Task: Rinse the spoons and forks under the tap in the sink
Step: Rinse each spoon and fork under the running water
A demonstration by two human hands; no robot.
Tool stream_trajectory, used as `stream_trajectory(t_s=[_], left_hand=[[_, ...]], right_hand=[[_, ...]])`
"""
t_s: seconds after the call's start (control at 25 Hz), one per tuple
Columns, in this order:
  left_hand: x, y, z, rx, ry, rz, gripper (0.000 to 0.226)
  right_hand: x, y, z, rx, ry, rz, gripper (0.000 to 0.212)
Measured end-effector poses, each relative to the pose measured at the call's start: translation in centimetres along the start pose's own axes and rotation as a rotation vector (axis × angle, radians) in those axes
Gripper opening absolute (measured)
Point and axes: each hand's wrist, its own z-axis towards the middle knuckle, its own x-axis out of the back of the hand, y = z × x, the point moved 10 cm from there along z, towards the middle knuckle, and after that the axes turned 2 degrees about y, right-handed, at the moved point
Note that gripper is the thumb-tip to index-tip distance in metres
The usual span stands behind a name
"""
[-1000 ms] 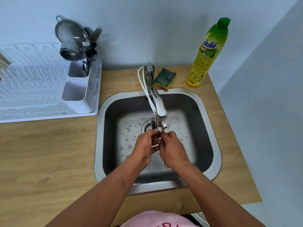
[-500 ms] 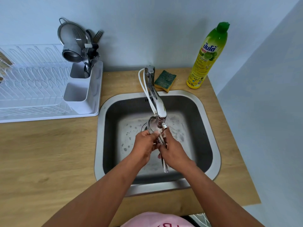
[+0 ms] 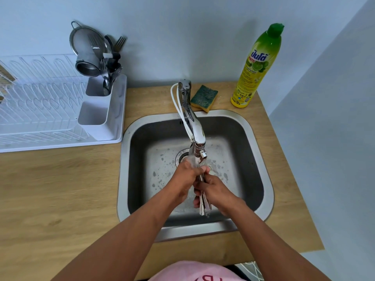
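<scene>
Head view showed, nearest the camera, two bare forearms reaching over the front rim of the sink [image 3: 194,230]. The right hand [image 3: 218,192] was clamped around a bundle of cutlery [image 3: 204,205], handle ends poking out below the fist toward the person. The left hand [image 3: 185,177] was closed over the upper part of the same bundle, directly under the tap [image 3: 197,138], where water appeared to be running over the knuckles. Which pieces were spoons and which forks could not be told; the heads were hidden inside the left hand.

Judging by the look, the cutlery was stiff, light steel, wet and likely slippery, so a firm grip around the handles seemed safest, with care for fork tines at the covered end.

Farther back lay a sponge [image 3: 204,96] beside the tap base, a bottle of dish soap [image 3: 257,67] to its right, and a drying rack [image 3: 40,110] with a cutlery holder [image 3: 97,118] well to the left.
</scene>
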Motion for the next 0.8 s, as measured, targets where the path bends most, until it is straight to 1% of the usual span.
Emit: stream_trajectory(t_s=[0.08,0.16,0.28,0.36,0.44,0.52,0.56,0.6,0.68,0.76,0.8], left_hand=[[0.3,0.0,0.5,0.041,0.035,-0.028,0.014],[0.5,0.1,0.7,0.053,0.079,-0.007,0.014],[0.7,0.4,0.4,-0.052,0.125,0.176,0.008],[0.9,0.1,0.2,-0.081,0.127,0.212,0.011],[0.9,0.0,0.2,-0.077,0.077,0.101,0.017],[0.9,-0.1,0.2,-0.022,0.027,-0.096,0.016],[1.0,-0.1,0.1,-0.005,0.020,-0.151,0.013],[1.3,0.0,0.1,-0.005,0.034,-0.148,0.011],[1.6,0.4,0.0,-0.045,0.079,-0.041,0.008],[1.7,0.3,-0.2,-0.063,0.112,0.037,0.008],[1.6,0.1,-0.3,-0.046,0.100,0.059,0.008]], right_hand=[[-0.2,0.4,0.1,-0.036,-0.011,0.117,0.010],[-0.4,0.7,0.2,-0.060,-0.021,0.156,0.010],[-0.8,1.4,0.2,-0.125,-0.052,0.190,0.012],[-0.5,1.7,0.4,-0.146,-0.026,0.195,0.016],[-0.4,1.6,0.6,-0.139,0.007,0.246,0.012],[-0.5,1.5,0.7,-0.141,0.017,0.327,0.012],[-0.6,1.5,0.6,-0.146,0.013,0.354,0.015],[-0.7,1.6,0.6,-0.151,0.006,0.365,0.017],[-0.8,1.9,0.7,-0.158,0.016,0.328,0.016],[-0.4,2.2,0.7,-0.149,0.079,0.210,0.015],[-0.1,2.3,0.8,-0.144,0.116,0.171,0.016]])
